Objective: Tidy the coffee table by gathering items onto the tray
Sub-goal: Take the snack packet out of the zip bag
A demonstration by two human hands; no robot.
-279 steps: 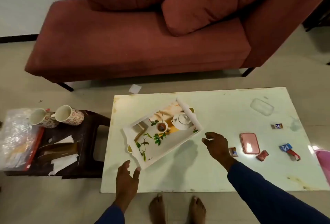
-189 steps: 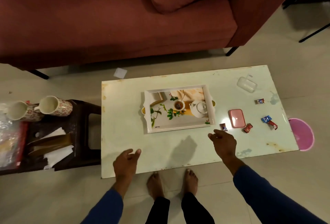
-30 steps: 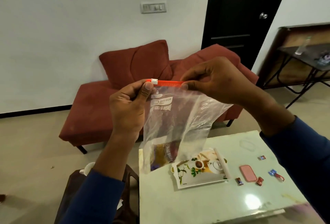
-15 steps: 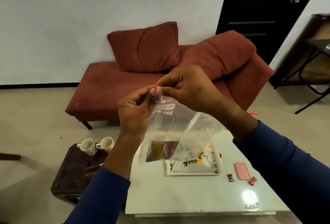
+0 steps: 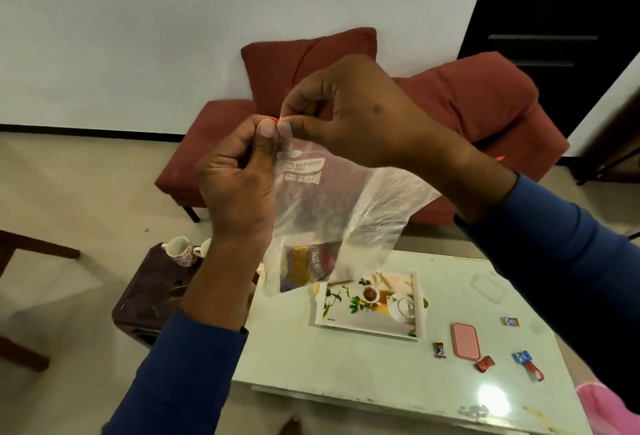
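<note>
Lettering on the clear bag (image 5: 332, 206) read mirrored, illegible; left hand (image 5: 239, 178) and right hand (image 5: 360, 115) pinched its orange seal together. Below, the tray (image 5: 372, 330) lay on the pale table (image 5: 346, 365) near scattered candies (image 5: 440, 350), before a red sofa (image 5: 485, 105).

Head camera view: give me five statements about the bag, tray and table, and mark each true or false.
1. Both hands pinch the top edge of the clear plastic bag. True: the left hand and right hand meet at its orange strip.
2. The bag is empty. False: a purple and yellow packet sits at its bottom.
3. The tray rests on the coffee table. True.
4. The pink case lies on the tray. False: it lies on the table, right of the tray.
5. The two mugs stand on the tray. False: they stand on the dark side table.
</note>
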